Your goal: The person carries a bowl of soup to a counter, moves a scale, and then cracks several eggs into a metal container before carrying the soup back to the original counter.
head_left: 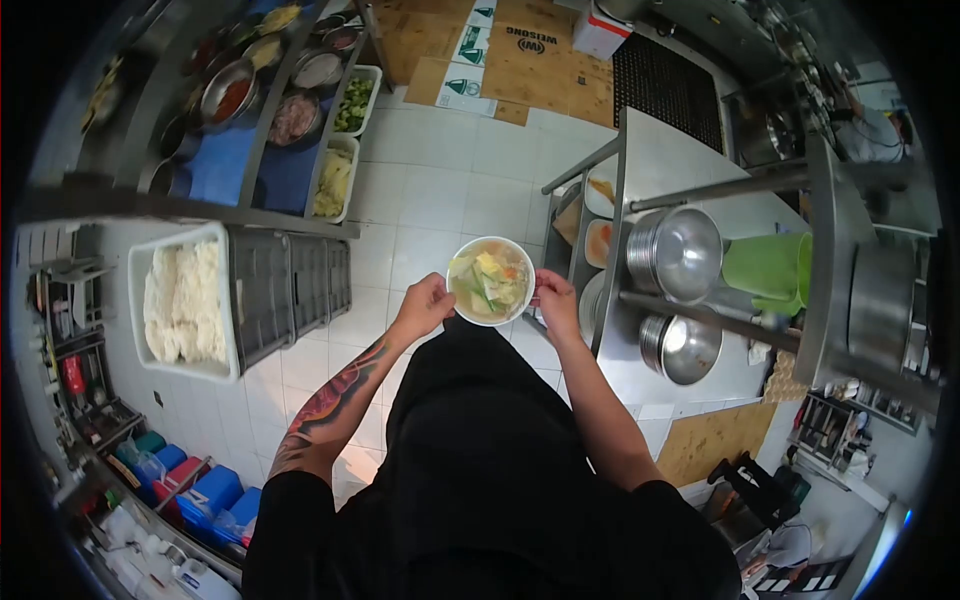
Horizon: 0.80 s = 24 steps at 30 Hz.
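In front of my body I carry a round white bowl [456,312] of soup with vegetables. Pale broth, green strips, something yellow and orange bits show in the soup [490,280]. My left hand [427,303] grips the bowl's left rim, its fingers curled against the side. On the opposite side, my right hand [554,299] pinches the right rim. The bowl looks roughly level above the tiled floor. Parts of the fingers are hidden behind the bowl's sides.
Left, a white tub [236,300] of pale noodle-like food tops a stack of grey crates [290,290]. Shelves behind hold food bowls. Right, a steel rack holds stacked metal bowls [690,255] and a green container [765,265]. Another person [870,135] is far right. Cardboard [540,60] covers floor ahead.
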Available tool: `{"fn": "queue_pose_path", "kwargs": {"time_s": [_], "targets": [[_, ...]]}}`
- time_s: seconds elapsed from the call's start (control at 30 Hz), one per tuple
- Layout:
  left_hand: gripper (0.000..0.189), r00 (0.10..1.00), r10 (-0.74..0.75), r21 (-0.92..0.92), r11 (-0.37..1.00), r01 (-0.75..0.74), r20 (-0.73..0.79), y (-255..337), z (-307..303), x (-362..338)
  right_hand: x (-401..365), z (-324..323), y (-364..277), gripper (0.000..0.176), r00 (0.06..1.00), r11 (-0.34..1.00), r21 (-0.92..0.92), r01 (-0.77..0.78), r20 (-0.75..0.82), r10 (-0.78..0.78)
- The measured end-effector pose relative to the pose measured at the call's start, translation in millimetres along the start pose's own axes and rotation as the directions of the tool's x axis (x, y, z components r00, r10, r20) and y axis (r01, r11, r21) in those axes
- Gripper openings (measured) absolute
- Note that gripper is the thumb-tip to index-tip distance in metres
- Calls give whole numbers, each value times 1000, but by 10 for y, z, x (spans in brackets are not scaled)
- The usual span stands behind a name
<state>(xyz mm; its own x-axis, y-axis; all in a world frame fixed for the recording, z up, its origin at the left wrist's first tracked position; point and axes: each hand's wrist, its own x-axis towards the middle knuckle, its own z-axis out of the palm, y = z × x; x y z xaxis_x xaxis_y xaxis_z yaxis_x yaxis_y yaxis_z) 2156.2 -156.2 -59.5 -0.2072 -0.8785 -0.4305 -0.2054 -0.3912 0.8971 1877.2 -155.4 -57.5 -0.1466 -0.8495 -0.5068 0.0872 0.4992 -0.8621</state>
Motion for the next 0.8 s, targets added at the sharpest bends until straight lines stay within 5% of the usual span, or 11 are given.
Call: {"fn": "queue_pose_path", "kwargs": {"time_s": [0.3, 0.53, 0.8], "targets": [[15, 975, -30, -27, 999, 37, 220, 403, -130, 1462, 994, -14, -367, 26, 970, 999, -39, 8, -241, -17], [18, 899, -48, 66, 998, 21, 435, 1362, -539, 2932, 1910, -9, -1160, 24, 968, 995, 25, 95, -237, -86], [16, 753, -48, 209, 971, -120, 656, 2609, -1033, 4912, 3095, 348, -2261, 26, 903, 974, 208, 94, -429, 5]]}}
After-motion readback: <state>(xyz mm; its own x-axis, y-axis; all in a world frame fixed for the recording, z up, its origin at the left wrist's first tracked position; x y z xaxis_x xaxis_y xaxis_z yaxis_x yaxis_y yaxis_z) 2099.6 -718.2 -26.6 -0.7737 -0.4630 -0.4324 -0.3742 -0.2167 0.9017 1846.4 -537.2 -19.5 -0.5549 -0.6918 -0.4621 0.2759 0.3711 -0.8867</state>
